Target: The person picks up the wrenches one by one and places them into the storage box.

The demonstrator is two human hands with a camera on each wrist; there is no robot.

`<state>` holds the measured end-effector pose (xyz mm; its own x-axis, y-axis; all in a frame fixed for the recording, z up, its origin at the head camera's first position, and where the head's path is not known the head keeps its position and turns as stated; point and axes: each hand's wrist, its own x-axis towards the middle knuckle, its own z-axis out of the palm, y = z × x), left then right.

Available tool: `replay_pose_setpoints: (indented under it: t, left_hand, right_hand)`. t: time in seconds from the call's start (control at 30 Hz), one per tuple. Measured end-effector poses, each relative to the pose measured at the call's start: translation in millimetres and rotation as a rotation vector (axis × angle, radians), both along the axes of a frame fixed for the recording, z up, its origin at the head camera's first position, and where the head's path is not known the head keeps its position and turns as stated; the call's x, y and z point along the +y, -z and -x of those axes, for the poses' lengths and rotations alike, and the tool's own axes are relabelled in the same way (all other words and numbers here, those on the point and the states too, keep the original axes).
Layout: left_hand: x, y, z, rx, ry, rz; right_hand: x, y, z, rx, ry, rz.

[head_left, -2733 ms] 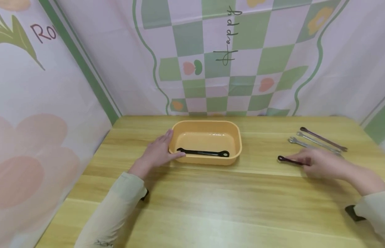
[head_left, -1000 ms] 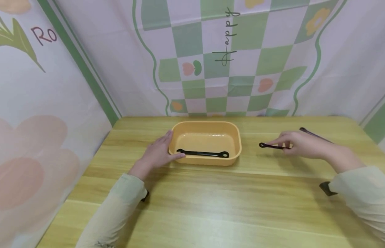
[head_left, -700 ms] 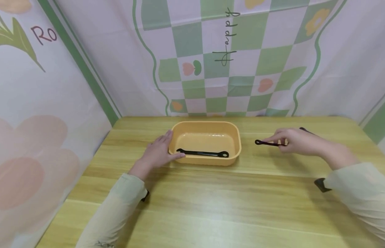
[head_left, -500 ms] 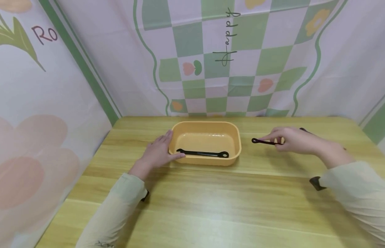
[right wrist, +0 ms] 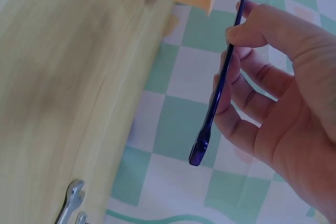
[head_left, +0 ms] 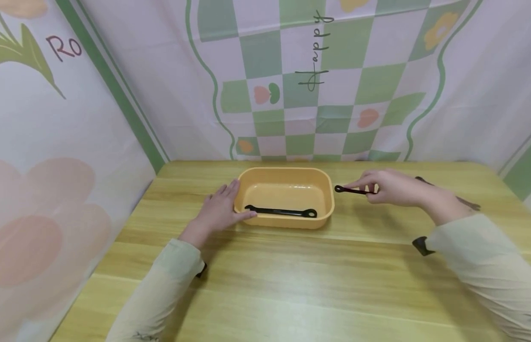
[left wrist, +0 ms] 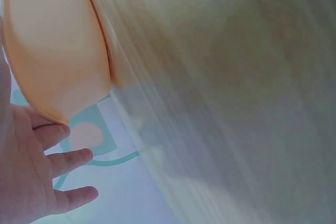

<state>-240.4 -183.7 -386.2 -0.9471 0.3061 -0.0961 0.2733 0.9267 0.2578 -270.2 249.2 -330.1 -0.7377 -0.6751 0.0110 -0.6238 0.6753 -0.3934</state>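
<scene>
One dark wrench (head_left: 351, 190) in pinching grip of right hand (head_left: 395, 188), long axis crosswise, ring end toward tray (head_left: 286, 221), left hand (head_left: 219, 208) spread.

I see glossy dark combination wrench (head_left: 352, 191) held aloft, ring end just beside orange tub (head_left: 286, 222); tub upright near worktop (head_left: 291, 280) far edge, black wrench (head_left: 282, 211) inside.

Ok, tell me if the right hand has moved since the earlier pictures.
Yes: the right hand, pinching a dark wrench, has moved left, toward the stationary orange tray.
</scene>
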Motion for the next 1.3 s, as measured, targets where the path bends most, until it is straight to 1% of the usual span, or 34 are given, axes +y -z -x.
replay_pose_setpoints:
  t: [0.13, 0.37, 0.6, 0.83, 1.0, 1.17, 1.3]
  left_hand:
    - [0, -0.2, 0.5, -0.003, -0.001, 0.001]
    - [0, 0.4, 0.5, -0.005, 0.002, 0.000]
    - [0, 1.9, 0.9, -0.002, 0.005, -0.003]
    - [-2, 1.5, 1.3, -0.006, 0.002, -0.007]
    - [-1, 0.3, 0.7, -0.002, 0.002, -0.008]
    - [-2, 1.2, 1.0, -0.001, 0.001, -0.012]
    - [-2, 2.2, 1.3, -0.001, 0.001, -0.010]
  right_hand:
    - [-7, -1.3, 0.8, -0.007, -0.005, -0.005]
    - [-19, -5.1, 1.8, -0.028, -0.017, 0.020]
    - [-30, -8.3, 7.3, 0.010, -0.058, 0.011]
    - [-44, -11.2, 11.6, -0.024, -0.075, 0.011]
    - [-53, -11.8, 13.3, -0.018, -0.094, -0.004]
    - [-64, -12.0, 15.7, -0.022, -0.126, -0.018]
    - [-73, -12.3, 17.2, -0.045, -0.147, -0.003]
